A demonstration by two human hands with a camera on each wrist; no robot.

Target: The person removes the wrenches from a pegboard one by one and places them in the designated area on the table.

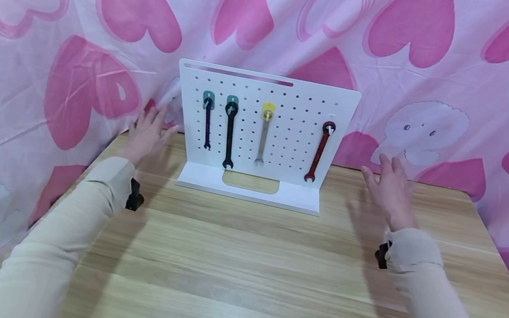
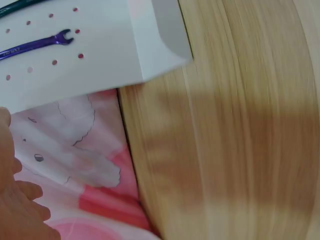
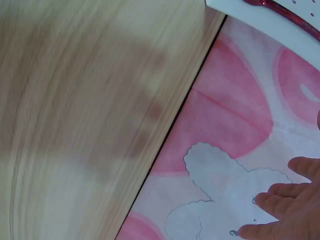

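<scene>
A white pegboard stands upright at the back of the table. From its hooks hang a short purple wrench, a longer black-green wrench, a silver wrench on a yellow holder and a red wrench. My left hand is held in the air just left of the board, fingers spread and holding nothing. To the right of the board my right hand hovers likewise, fingers extended and apart from everything. The left wrist view shows the purple wrench's open end close up.
The wood-grain table extends in front of the board. Behind it and along both sides hangs a pink curtain with hearts and cartoon figures. The board's base has a cut-out in its middle.
</scene>
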